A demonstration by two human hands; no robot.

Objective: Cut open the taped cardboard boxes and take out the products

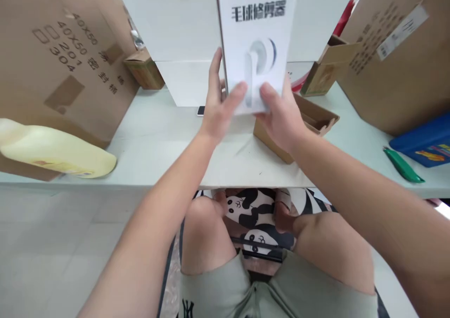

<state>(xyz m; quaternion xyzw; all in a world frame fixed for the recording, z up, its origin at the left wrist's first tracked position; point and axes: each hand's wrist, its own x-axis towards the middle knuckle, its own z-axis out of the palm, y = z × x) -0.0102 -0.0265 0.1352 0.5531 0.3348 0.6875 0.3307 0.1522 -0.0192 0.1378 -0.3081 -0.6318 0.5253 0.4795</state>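
Note:
A white lint remover box (258,41), printed with black characters and a picture of a handled round-headed device, is held upright above the tabletop. My left hand (220,104) grips its lower left side, thumb across the front and fingers along the edge. On the lower right, my right hand (281,111) presses its thumb to the front; its other fingers are mostly hidden behind the box. Below and behind my right hand lies an open brown cardboard box (316,116), partly covered by the hand.
Large cartons stand at the left (63,50) and right (397,60). A pale yellow bottle (63,151) lies near the front left edge. At the right are a blue container (427,140) and a green tube (403,165). Small brown boxes flank the white panel (186,81) behind.

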